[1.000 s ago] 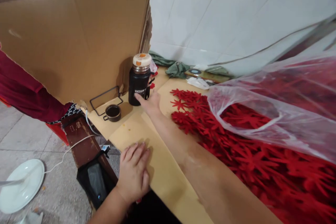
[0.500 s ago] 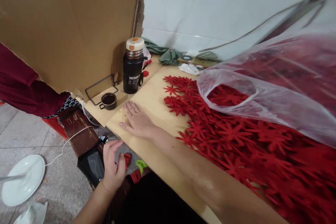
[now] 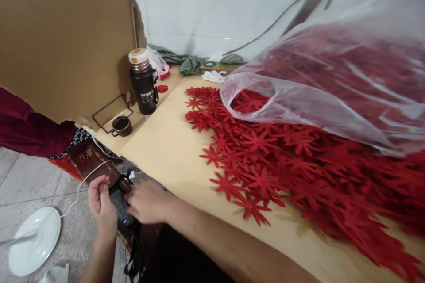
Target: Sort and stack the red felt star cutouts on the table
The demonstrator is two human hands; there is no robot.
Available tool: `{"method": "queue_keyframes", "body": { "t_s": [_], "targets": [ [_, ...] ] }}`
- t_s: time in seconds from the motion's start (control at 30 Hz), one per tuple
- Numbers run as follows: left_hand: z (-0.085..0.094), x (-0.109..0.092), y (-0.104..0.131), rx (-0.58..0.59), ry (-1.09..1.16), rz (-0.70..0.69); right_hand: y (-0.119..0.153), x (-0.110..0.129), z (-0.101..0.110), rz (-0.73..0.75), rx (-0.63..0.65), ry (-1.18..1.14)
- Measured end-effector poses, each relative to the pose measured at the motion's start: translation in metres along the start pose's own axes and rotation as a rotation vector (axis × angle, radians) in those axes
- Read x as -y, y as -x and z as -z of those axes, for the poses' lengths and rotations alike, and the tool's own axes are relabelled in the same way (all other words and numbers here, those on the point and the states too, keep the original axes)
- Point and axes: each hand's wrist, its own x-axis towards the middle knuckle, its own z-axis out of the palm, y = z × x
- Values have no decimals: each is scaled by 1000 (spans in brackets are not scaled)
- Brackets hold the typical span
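Likely a craft workshop: red flower cut-outs [image 3: 262, 141] heaped on the worktop [image 3: 166, 150], torn cardboard [image 3: 66, 40] at its end, tiled wall [image 3: 199, 9] behind it.

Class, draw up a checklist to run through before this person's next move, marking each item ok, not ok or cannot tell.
1. Vacuum flask upright, cap on: ok.
2. Handled cup upright, apart from the flask: ok.
3. Red flower cutouts all inside the clear plastic bag: not ok; many lie loose on the tabletop.
4. Left hand empty: ok; nothing shows in it.
5. Right hand empty: cannot tell; its fingertips are blurred.
6. Right hand clear of the black mesh-fronted case: cannot tell; they overlap in this view.
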Motion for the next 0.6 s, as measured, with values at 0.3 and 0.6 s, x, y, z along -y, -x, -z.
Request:
{"method": "queue_keyframes", "body": {
  "t_s": [0.3, 0.6],
  "targets": [
    [-54, -34, -6, 336, -32, -408, 163, -15, -134, -1003, -55, -367],
    [-122, -51, 16, 995, -28, -512, 228, -22, -192, -1330, -539, -392]
  ]
}}
